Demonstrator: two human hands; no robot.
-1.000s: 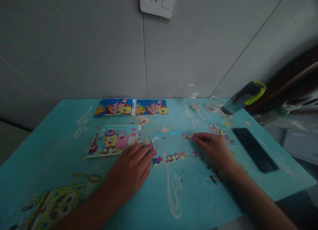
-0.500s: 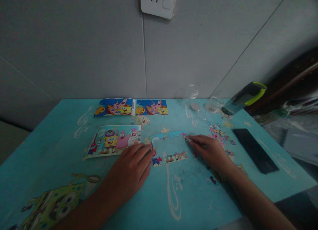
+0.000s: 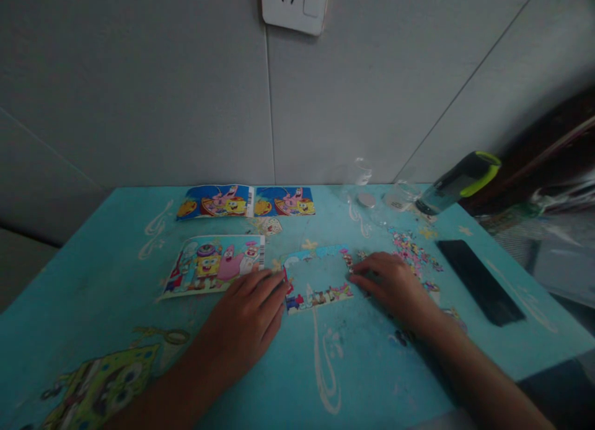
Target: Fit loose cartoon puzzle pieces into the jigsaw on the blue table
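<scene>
The joined edge pieces of a jigsaw puzzle point(image 3: 320, 297) form a small border around a bare middle on the table. My left hand point(image 3: 251, 309) lies flat with fingers stretched out, its fingertips at the border's left side. At the right side, my right hand point(image 3: 395, 284) pinches a small puzzle piece point(image 3: 350, 269) between thumb and forefinger, against the end of the top strip. The fingers partly hide that piece. A reference picture point(image 3: 216, 263) of cartoon figures lies beyond my left hand, which overlaps its lower right corner.
Loose puzzle pieces point(image 3: 413, 250) are heaped right of my right hand. A dark flat strip point(image 3: 481, 281) lies farther right. Two blue cartoon pictures point(image 3: 284, 202) are by the wall. Clear containers, a round lid point(image 3: 366, 200) and a dark bottle point(image 3: 458, 182) stand at the back right.
My right hand has moved slightly toward me, down the border's right side, with the pinched piece. My left hand stays where it was.
</scene>
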